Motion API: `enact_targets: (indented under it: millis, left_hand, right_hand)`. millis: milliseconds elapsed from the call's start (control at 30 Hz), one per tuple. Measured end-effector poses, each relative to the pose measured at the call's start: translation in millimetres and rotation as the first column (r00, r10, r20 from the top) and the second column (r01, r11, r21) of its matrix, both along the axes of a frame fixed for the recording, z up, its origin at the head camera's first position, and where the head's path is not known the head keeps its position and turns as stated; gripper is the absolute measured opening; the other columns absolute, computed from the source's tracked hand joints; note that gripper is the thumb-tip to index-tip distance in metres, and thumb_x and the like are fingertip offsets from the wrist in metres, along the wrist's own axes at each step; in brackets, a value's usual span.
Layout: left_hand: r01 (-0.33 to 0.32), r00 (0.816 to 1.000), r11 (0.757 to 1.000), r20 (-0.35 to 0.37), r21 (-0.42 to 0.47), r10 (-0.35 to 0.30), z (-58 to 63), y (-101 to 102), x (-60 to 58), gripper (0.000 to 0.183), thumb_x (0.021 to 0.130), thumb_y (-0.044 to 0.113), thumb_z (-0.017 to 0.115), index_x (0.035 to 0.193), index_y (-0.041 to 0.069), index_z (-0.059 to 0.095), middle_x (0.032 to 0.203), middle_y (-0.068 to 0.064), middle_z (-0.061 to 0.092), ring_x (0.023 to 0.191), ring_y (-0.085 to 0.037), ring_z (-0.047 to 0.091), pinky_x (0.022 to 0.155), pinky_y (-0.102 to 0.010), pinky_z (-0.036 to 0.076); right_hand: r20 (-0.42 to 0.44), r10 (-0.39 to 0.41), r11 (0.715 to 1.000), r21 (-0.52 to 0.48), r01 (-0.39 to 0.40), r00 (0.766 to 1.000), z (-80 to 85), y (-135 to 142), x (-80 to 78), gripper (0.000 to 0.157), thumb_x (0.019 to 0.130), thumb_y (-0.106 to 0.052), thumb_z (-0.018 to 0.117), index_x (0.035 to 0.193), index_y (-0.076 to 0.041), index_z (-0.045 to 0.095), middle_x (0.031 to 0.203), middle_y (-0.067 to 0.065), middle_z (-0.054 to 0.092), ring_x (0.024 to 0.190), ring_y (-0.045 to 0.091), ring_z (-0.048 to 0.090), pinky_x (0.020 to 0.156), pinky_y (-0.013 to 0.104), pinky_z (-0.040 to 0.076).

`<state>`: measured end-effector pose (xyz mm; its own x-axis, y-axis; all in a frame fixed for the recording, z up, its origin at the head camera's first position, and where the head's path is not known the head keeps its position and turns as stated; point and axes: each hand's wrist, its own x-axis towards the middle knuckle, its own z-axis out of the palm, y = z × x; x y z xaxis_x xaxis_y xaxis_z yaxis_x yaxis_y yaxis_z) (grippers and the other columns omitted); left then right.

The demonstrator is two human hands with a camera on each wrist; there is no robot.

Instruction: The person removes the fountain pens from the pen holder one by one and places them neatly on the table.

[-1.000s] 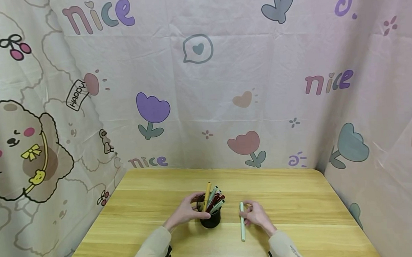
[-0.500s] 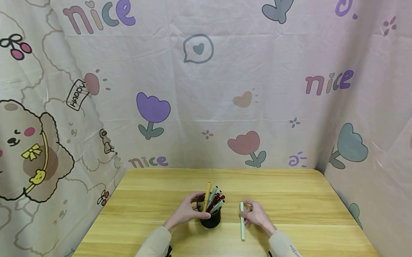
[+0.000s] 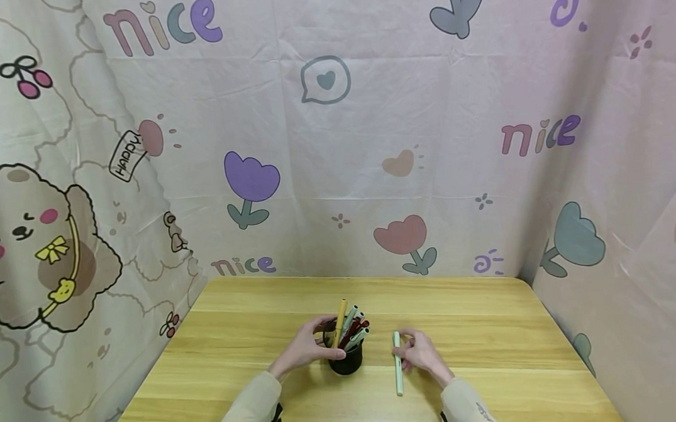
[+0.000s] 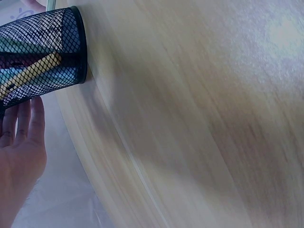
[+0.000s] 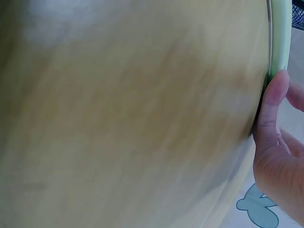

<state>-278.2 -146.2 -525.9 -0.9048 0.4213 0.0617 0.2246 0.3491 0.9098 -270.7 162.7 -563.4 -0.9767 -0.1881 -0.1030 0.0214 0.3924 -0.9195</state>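
Observation:
A black mesh pen holder (image 3: 346, 363) stands upright on the table, filled with several pens in yellow, pale green and dark red. My left hand (image 3: 307, 346) grips the holder near its rim, thumb on the near side and fingers round the far side. In the left wrist view the mesh of the pen holder (image 4: 42, 52) shows a yellow pen (image 4: 35, 71) inside. To the right of the holder, my right hand (image 3: 422, 352) pinches a pale green pen (image 3: 399, 378) between thumb and fingers; the pen points toward the near edge. Its pale green barrel also fills the right wrist view's corner.
The wooden table (image 3: 252, 315) reaches back to a printed curtain (image 3: 335, 142) with flowers and lettering. More curtain (image 3: 31, 186) with a bear print hangs along the left side, and another stretch borders the right.

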Motion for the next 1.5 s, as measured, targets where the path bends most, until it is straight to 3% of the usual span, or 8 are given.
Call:
enact_targets:
  millis: [833,1067,1267,1500]
  left_hand:
    - [-0.007,1.0,1.0,-0.015,-0.03,0.006,-2.8,-1,-1.5,0.086,0.076,0.034,0.088,0.149,0.014,0.047,0.145,-0.015,0.054,0.131,-0.036,0.052,0.106,-0.05,0.053]
    - [0.0,1.0,0.999,-0.031,-0.04,-0.001,-3.1,-1,-1.5,0.085,0.077,0.034,0.088,0.149,0.013,0.047,0.145,-0.016,0.054,0.131,-0.037,0.053,0.105,-0.05,0.054]
    - [-0.013,1.0,0.999,-0.027,-0.046,0.012,-2.8,-1,-0.4,0.086,0.076,0.036,0.089,0.148,0.014,0.047,0.146,-0.015,0.054,0.132,-0.036,0.052,0.106,-0.05,0.053]
    - [-0.013,1.0,0.999,-0.018,-0.036,0.012,-2.7,0,-1.4,0.087,0.076,0.034,0.089,0.149,0.013,0.047,0.146,-0.016,0.053,0.132,-0.036,0.052,0.106,-0.051,0.052]
  right_hand:
    - [-0.028,0.011,1.0,-0.018,-0.011,1.0,0.5,2,2.3,0.062,0.09,-0.002,0.069,0.142,0.015,0.04,0.079,0.014,0.067,0.053,0.012,0.061,0.051,0.028,0.059]
    - [-0.084,-0.075,0.997,-0.027,0.073,0.994,2.9,0,4.5,0.063,0.089,-0.003,0.071,0.143,0.014,0.041,0.081,0.015,0.063,0.054,0.014,0.062,0.05,0.03,0.059]
    - [-0.123,-0.104,0.991,-0.101,0.092,0.987,11.5,-6,4.3,0.054,0.091,-0.007,0.071,0.138,0.009,0.049,0.086,0.009,0.06,0.057,0.015,0.06,0.051,0.029,0.059]
    - [-0.148,-0.031,0.975,-0.222,-0.003,0.988,27.6,-14,9.7,0.044,0.089,-0.007,0.073,0.127,0.008,0.056,0.092,0.01,0.06,0.064,0.012,0.062,0.063,0.036,0.064]
